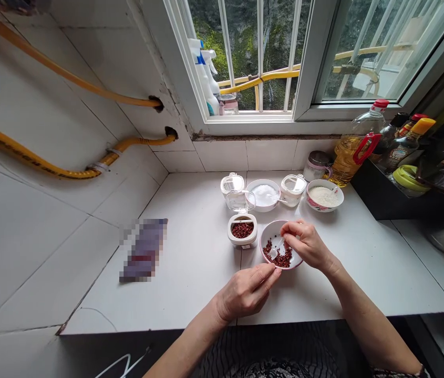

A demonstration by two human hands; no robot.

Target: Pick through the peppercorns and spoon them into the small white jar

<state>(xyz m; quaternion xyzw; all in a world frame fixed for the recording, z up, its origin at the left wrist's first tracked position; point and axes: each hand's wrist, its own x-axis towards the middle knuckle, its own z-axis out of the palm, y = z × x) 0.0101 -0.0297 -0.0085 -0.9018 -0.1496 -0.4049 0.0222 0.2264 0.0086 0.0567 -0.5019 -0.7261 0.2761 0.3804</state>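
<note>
My right hand [304, 242] pinches the handle of a small white spoon [274, 252], whose head rests among reddish-brown peppercorns [284, 259] in a white bowl [266, 233]. The near rim of this bowl is gripped by the fingers of my left hand [247, 294]. Just left of the bowl stands a square jar [242, 241] with its clear lid [241, 200] raised, filled nearly to the top with the same peppercorns. Part of the spoon's handle is hidden by my right fingers.
Behind are a bowl of white grains [263, 195], two lidded jars [232, 184] [293, 190] and a flowered bowl [324, 196]. An oil bottle [358, 142] and a black box [379, 198] of bottles stand right. A blurred purple packet [143, 251] lies left.
</note>
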